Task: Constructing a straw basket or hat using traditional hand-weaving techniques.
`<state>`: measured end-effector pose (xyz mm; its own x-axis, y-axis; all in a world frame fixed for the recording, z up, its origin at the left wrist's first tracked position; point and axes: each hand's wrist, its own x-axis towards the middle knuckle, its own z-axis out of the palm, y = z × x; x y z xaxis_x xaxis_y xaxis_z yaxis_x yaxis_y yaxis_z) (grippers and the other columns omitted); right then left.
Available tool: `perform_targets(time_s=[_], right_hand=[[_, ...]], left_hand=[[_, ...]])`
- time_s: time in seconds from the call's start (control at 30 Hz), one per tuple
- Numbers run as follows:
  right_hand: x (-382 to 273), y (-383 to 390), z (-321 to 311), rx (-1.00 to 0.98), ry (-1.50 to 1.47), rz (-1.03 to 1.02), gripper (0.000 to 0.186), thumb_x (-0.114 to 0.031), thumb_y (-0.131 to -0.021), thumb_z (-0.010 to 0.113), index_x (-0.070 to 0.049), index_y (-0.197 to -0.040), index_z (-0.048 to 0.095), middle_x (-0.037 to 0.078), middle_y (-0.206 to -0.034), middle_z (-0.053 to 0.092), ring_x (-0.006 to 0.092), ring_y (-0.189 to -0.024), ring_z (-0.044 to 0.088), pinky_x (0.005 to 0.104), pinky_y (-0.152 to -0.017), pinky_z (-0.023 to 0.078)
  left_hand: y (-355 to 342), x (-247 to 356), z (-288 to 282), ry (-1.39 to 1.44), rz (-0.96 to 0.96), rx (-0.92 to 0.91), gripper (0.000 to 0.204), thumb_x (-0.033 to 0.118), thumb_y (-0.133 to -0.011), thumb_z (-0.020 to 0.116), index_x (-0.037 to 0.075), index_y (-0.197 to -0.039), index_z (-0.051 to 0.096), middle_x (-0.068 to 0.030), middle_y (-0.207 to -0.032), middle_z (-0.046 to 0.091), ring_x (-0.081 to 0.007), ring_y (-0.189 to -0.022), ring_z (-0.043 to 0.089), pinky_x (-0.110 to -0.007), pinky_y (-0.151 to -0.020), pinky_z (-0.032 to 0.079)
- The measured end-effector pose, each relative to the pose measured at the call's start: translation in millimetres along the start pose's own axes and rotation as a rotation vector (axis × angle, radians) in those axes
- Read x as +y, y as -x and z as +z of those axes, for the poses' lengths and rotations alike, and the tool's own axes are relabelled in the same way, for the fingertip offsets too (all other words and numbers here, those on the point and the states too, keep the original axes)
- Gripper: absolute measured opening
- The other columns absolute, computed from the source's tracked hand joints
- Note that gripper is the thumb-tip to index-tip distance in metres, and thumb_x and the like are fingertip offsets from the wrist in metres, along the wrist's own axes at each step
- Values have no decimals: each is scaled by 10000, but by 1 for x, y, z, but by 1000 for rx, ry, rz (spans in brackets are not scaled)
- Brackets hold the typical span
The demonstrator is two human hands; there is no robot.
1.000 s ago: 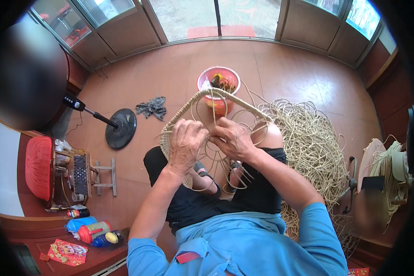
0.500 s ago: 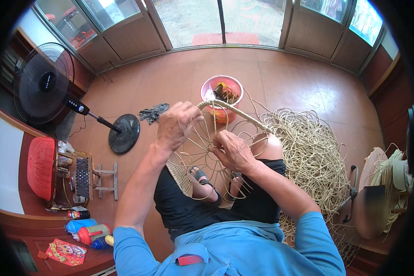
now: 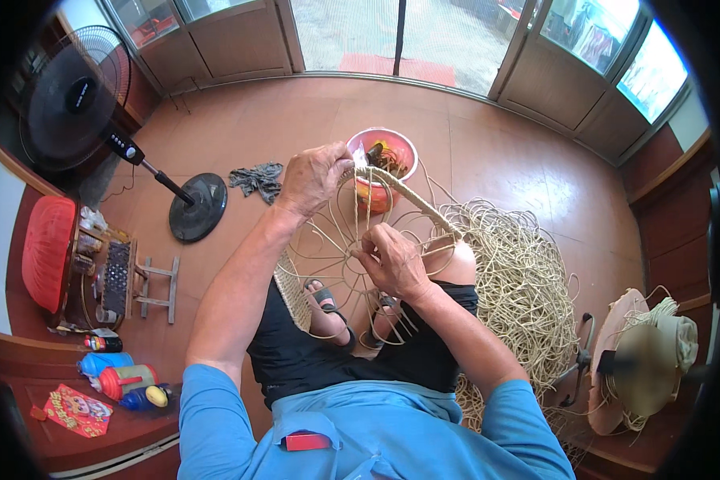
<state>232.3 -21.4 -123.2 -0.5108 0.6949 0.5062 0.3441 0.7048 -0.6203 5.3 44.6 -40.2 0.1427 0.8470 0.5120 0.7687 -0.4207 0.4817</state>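
A round woven piece of straw-coloured cord rests across my knees, with a thick braided rim and many loose strands crossing its open middle. My left hand is closed at the far left of the rim, pinching it or a strand there; the fingertips partly hide which. Over the middle of the ring, my right hand has thumb and fingers pressed together on a thin cord strand. The rim's far right side leans against my bare right knee.
A big heap of loose cord lies by my right leg. Beyond the ring stands a pink bucket holding tangled scraps. A standing fan and a dark rag are on the left. A small rack and bottles sit nearer.
My left hand has moved farther away along the rim, with its fingers raised. The right hand stays pinched over the middle. The whole view has turned and shifted slightly.
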Motion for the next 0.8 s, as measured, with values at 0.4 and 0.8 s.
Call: perform_targets(time_s=[0.4,0.8], right_hand=[[-36,-1,-24,247,224,-135,203,-99,-918,817,-87,-1076,691,92,-1024,698,315,-922,705,414,-799,579],[-77,-67,-59,346,141,-135,297,-200,-921,863,-84,-1152,715,120,-1154,703,365,-1105,681,489,-967,536]], left_hand=[[19,25,-27,37,-22,35,131,177,-1026,754,47,-1008,753,-153,-872,785,-329,-812,789,-449,-739,591],[50,83,-67,7,97,113,90,110,-999,787,54,-1046,736,-150,-889,760,-340,-779,763,-428,-686,585]])
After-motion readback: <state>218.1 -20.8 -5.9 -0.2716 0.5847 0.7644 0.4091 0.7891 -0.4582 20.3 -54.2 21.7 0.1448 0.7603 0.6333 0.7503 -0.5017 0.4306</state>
